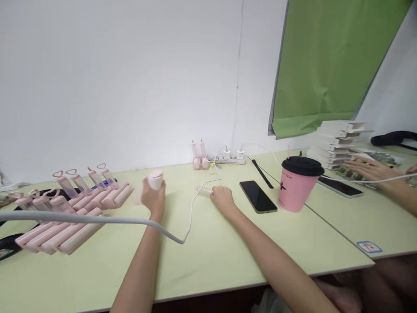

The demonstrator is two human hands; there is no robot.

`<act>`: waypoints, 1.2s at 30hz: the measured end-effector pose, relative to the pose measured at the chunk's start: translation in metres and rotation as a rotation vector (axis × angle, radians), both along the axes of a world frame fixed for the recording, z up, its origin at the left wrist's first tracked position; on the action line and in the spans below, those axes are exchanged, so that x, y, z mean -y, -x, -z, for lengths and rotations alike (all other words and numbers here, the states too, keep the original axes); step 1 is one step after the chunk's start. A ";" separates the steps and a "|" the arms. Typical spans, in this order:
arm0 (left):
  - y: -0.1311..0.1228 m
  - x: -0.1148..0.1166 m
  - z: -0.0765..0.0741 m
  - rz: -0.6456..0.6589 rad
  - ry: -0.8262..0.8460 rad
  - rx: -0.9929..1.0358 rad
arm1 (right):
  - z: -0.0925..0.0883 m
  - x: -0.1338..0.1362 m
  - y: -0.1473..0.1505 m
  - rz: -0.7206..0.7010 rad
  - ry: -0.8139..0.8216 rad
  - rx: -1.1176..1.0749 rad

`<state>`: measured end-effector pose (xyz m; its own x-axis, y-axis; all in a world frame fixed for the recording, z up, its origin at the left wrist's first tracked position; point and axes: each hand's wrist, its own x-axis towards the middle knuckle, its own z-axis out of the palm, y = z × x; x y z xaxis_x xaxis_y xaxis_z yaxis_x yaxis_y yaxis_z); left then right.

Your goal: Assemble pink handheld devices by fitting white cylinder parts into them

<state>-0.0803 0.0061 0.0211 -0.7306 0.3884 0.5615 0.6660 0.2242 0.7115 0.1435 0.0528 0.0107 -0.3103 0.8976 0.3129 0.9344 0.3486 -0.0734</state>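
My left hand [153,200] is closed around a pink-and-white cylindrical device [155,179], held upright above the table and a little blurred. My right hand [223,199] rests low over the table, its fingers closed on the end of a small clear, pale stick-like piece [203,190] that points left. Left of my left hand lie rows of pink tubular devices [80,230]. Clear cylinders with heart-shaped loops [78,180] rise from several of them. A white cable [192,213] crosses the view between my hands, close to the camera.
Two pink devices [200,161] stand by the wall beside a power strip [231,161] with chargers. On the right are a black phone [258,196], a black strap [262,174] and a lidded pink cup [298,187]. Another person's hand [368,167] works near stacked white boxes [335,141].
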 end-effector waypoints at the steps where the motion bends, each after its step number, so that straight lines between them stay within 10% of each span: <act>1: 0.008 0.003 0.002 -0.104 0.000 -0.008 | -0.001 -0.002 -0.006 0.022 0.006 -0.005; 6: 0.015 -0.001 0.021 0.016 0.081 -0.352 | -0.004 -0.002 -0.016 -0.021 -0.057 -0.169; 12: -0.015 -0.007 0.019 0.587 0.225 -0.600 | 0.010 0.002 -0.004 -0.285 -0.099 -0.067; 19: -0.037 -0.002 0.029 0.836 0.296 -0.934 | 0.012 0.006 0.002 -0.247 -0.043 -0.088; 26: -0.042 -0.016 0.042 0.920 0.244 -0.763 | 0.007 0.022 0.023 -0.205 0.132 -0.185; 36: -0.025 -0.005 0.019 0.617 0.106 -0.792 | 0.011 -0.007 -0.011 -0.349 0.061 -0.132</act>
